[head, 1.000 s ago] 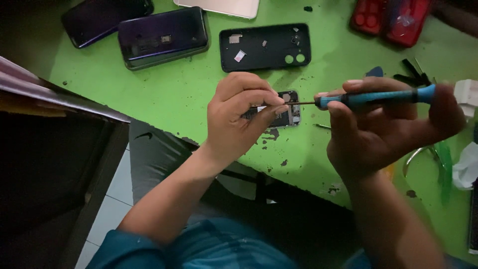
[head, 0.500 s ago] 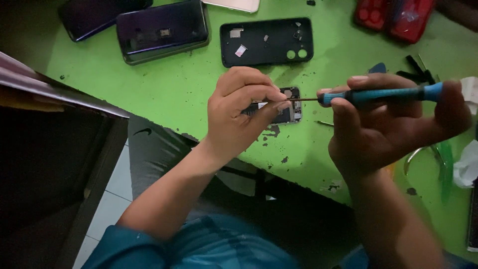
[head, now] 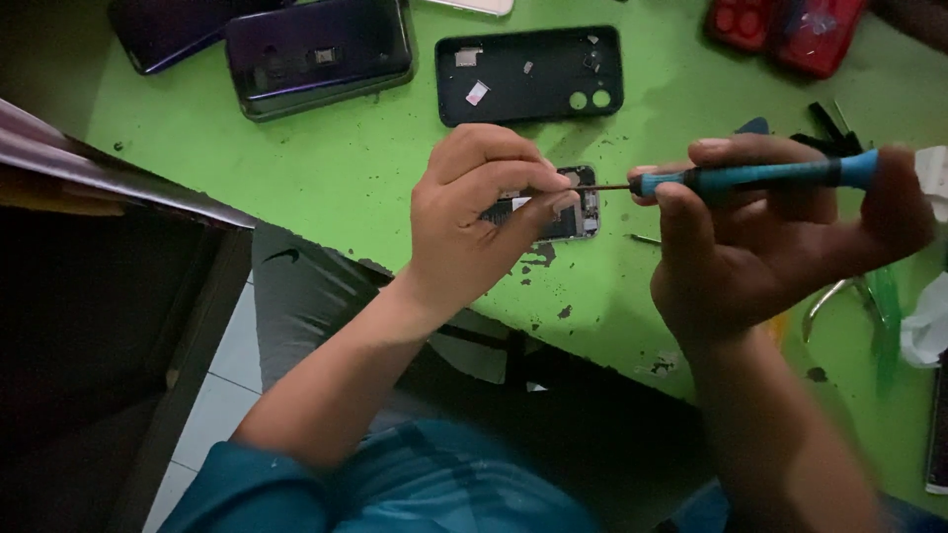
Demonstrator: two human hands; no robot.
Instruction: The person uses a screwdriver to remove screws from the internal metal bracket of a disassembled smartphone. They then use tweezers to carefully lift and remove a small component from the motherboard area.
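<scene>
**Circuit board and screwdriver at the green counter's edge**

A small dark rectangular circuit board (head: 571, 212) lies flat, half covered. The slim blue-handled screwdriver (head: 750, 177) lies nearly level, its thin dark metal shaft pointing left, tip on the board's top edge.

This is a small phone repair workshop, set up on a worn green table (head: 326, 188) whose paint is chipped in dark flecks along its near edge. Toward the far edge lie a black phone back cover (head: 528, 74) stripped of its parts and two dark phones (head: 316, 54), with red cases (head: 785, 30) at the far right corner. A blue-handled precision screwdriver (head: 750, 178), metal tweezers (head: 834, 296) near the right edge and a small circuit board (head: 573, 212) complete the bench.
</scene>
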